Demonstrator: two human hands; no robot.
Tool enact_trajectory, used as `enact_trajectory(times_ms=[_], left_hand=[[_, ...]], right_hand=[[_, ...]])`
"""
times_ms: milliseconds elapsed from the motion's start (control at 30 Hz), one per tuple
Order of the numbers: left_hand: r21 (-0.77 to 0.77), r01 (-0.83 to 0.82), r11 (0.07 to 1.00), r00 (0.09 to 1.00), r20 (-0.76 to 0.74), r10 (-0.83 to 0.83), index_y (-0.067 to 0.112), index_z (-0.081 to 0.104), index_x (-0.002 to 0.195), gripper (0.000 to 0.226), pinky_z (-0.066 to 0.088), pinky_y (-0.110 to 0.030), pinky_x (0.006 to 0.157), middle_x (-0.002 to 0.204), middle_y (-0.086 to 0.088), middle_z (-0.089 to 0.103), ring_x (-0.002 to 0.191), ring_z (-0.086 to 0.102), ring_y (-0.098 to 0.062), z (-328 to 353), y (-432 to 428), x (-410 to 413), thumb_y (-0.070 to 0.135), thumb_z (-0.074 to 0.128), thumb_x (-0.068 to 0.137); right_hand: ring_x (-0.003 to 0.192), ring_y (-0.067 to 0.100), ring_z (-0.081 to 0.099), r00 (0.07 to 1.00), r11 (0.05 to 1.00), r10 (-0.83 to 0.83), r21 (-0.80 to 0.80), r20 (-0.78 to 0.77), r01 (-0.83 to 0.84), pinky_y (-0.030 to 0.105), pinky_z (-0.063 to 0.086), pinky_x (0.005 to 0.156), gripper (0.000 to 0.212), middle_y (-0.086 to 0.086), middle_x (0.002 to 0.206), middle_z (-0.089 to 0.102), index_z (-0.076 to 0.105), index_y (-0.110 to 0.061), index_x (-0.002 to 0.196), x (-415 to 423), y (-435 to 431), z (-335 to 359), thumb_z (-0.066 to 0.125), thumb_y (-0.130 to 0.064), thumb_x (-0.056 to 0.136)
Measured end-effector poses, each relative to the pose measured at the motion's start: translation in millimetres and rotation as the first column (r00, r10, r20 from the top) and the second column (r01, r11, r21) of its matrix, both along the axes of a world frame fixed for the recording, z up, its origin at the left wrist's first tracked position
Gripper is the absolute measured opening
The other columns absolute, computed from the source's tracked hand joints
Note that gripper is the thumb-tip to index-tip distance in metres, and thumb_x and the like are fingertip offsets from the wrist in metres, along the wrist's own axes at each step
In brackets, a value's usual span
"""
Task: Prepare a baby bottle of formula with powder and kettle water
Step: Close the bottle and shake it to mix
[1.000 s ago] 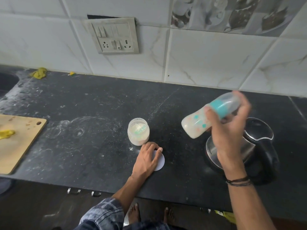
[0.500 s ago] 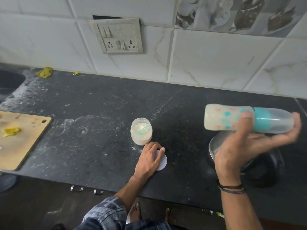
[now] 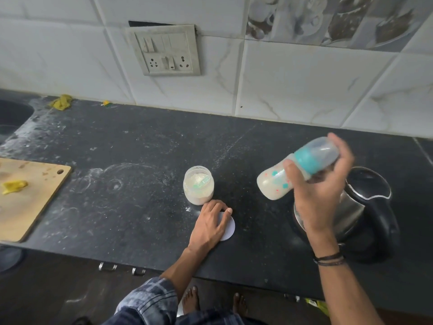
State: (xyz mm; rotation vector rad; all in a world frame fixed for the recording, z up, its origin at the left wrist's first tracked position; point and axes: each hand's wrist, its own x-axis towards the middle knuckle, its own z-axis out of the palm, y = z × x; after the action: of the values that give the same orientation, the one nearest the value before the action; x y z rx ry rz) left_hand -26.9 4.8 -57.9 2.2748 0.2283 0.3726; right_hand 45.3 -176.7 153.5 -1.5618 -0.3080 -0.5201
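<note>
A: How are the person's hands posed?

B: The right hand (image 3: 321, 191) is raised above the counter, with its fingers and thumb wrapped round a baby bottle (image 3: 276, 184). The bottle is tilted, its base down to the left and its clear cap up to the right, and the fingertips are blurred. Dark cord bracelets (image 3: 329, 258) circle that wrist. The left hand (image 3: 210, 222) lies palm down on a flat white lid (image 3: 230, 227), resting there with its fingers loosely bent.

A: Where is the bottle relative to the other things?

B: It is in the air, above and just left of a steel and black kettle (image 3: 365, 207), and it holds a cloudy whitish liquid. The open powder jar (image 3: 198, 185) stands on the counter just beyond the left hand, with a pale green scoop (image 3: 202, 181) lying in the powder.

A: Is there any writing?

B: The bottle has a teal collar and teal and red spots. No lettering is legible.

A: And the setting?

B: A black stone counter (image 3: 131, 160), dusted with white smears, runs below white marble-look wall tiles (image 3: 293, 85). A grimy switch and socket plate (image 3: 166, 50) is fixed to the wall. At the left, a wooden cutting board (image 3: 35, 202) holds a yellow scrap (image 3: 14, 186). A yellow cloth (image 3: 61, 102) lies near the sink (image 3: 11, 116). Below are a plaid sleeve (image 3: 150, 301) and bare feet (image 3: 191, 299).
</note>
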Motion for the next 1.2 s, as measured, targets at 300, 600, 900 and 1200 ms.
enact_trajectory(times_ms=[300, 600, 900, 1200], left_hand=[[0.009, -0.005, 1.000, 1.000, -0.003, 0.005, 0.021, 0.064, 0.100, 0.019, 0.033, -0.014, 0.100, 0.108, 0.011, 0.060, 0.108, 0.050, -0.007, 0.2, -0.3, -0.7, 0.034, 0.051, 0.105], [0.010, -0.005, 1.000, 1.000, -0.002, 0.005, 0.019, 0.065, 0.100, 0.018, 0.032, -0.013, 0.099, 0.108, 0.010, 0.061, 0.108, 0.050, -0.007, 3.7, -1.0, -1.3, 0.031, 0.052, 0.105], [0.004, -0.006, 1.000, 1.000, -0.002, 0.006, 0.019, 0.064, 0.100, 0.020, 0.034, -0.016, 0.099, 0.107, 0.010, 0.061, 0.107, 0.050, -0.007, 4.5, -1.5, -1.4, 0.033, 0.051, 0.105], [0.002, -0.009, 1.000, 1.000, 0.000, 0.009, 0.017, 0.065, 0.098, 0.016, 0.031, -0.012, 0.098, 0.105, 0.009, 0.061, 0.106, 0.049, -0.006, 7.2, -2.4, -0.7, 0.027, 0.054, 0.105]], right_hand=[[0.116, -0.004, 0.056, 0.997, 0.999, -0.032, -0.028, 0.077, 0.034, 0.019, 0.050, 0.095, 0.080, 0.008, 0.136, 0.042, 0.026, -0.001, 0.145, -3.7, 3.6, 5.3, 0.080, -0.006, 0.086], [0.103, 0.006, 0.063, 0.996, 0.997, -0.068, 0.032, -0.049, 0.070, 0.022, 0.055, 0.084, 0.075, 0.008, 0.133, 0.050, 0.027, -0.002, 0.147, -1.8, 0.0, -9.8, 0.075, -0.002, 0.089], [0.116, -0.010, 0.055, 0.971, 0.974, -0.221, 0.078, 0.091, 0.214, 0.023, 0.052, 0.096, 0.075, 0.000, 0.134, 0.040, 0.018, 0.011, 0.146, -6.0, 0.8, -7.9, 0.070, -0.004, 0.094], [0.106, -0.005, 0.061, 0.989, 0.975, -0.140, 0.168, -0.040, 0.145, 0.021, 0.054, 0.088, 0.073, -0.003, 0.132, 0.042, 0.016, 0.002, 0.149, 2.2, 6.8, -8.1, 0.067, -0.002, 0.097]])
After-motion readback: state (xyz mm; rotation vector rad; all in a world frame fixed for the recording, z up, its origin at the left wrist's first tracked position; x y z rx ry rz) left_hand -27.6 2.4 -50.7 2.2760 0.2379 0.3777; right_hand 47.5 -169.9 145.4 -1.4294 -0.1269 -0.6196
